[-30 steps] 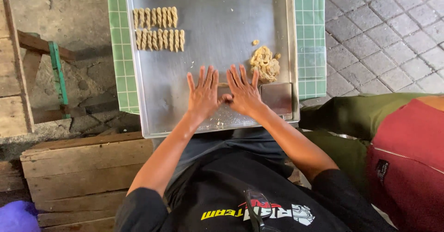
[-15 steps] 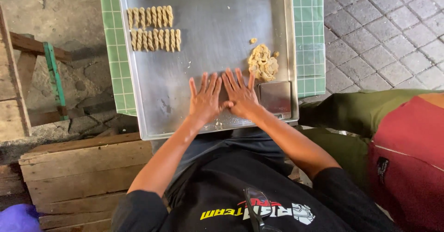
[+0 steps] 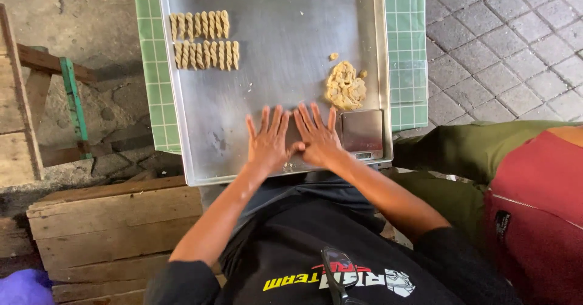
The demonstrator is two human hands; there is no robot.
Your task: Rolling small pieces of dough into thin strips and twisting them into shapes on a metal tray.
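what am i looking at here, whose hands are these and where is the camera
There is no machine here: a person works with two bare hands, and the single camera sits on their head, looking straight down, so you see their arms and black shirt at the bottom.

The left hand and right hand lie flat, side by side, palms down on a big metal tray. Whatever may be under the palms is hidden; neither hand visibly grips anything.

On the tray are two rows of twisted dough sticks at the far left, a lump of dough on the right, and a small flat metal device beside the right hand. The tray rests on a green checked cloth.
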